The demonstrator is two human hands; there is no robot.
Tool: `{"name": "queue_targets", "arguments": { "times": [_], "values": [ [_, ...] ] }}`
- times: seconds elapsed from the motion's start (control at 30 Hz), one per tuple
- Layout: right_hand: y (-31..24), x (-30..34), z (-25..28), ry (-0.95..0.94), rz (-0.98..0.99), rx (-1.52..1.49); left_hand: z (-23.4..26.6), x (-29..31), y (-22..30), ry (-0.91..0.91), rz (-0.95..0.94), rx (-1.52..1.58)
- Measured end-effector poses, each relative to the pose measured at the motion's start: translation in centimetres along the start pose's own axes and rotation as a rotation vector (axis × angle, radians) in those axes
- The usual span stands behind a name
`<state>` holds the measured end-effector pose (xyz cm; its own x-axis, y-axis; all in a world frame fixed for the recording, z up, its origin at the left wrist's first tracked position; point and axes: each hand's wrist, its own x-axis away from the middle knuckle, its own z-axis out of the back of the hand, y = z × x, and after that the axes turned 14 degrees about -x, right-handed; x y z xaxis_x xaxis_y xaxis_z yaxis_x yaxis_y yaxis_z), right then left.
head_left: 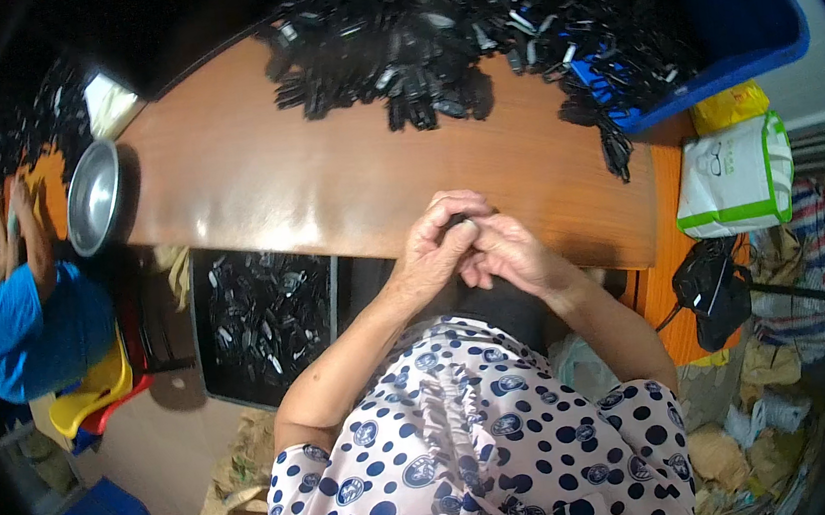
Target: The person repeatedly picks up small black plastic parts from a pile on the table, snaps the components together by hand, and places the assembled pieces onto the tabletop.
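Observation:
Both my hands meet over the front edge of the brown table (252, 164), their fingertips touching. My left hand (430, 251) is closed, thumb against curled fingers, round a small black piece (456, 221) that shows only as a dark bit. Beside it, my right hand (515, 253) has its fingers bent and pressed in against the left fingers. Whatever lies between those right fingertips is hidden. Farther back on the table lies a big heap of small black pieces (412, 56), some with grey or white parts; their exact kind is too small to tell.
A dark crate (263, 318) of similar pieces stands below the table edge, left. A metal bowl (95, 198) sits at the table's left end. Right are a blue bin (745, 72), a white-green bag (736, 178) and a black device (713, 291). A person in blue (37, 322) sits far left.

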<state>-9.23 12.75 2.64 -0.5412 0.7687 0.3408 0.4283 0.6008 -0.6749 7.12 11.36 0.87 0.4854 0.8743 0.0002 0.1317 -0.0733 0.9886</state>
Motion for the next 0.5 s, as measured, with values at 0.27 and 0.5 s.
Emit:
{"name": "queue_targets", "arguments": {
  "times": [0.27,0.5],
  "values": [
    [-5.0,-0.7,2.1,0.099,-0.008,0.524,-0.4,-4.1,0.0,0.201,0.198,0.288],
    [-11.6,-0.1,13.1,0.709,0.444,2.181,10.9,-8.1,-1.6,0.541,0.083,-0.727]
  ]
}}
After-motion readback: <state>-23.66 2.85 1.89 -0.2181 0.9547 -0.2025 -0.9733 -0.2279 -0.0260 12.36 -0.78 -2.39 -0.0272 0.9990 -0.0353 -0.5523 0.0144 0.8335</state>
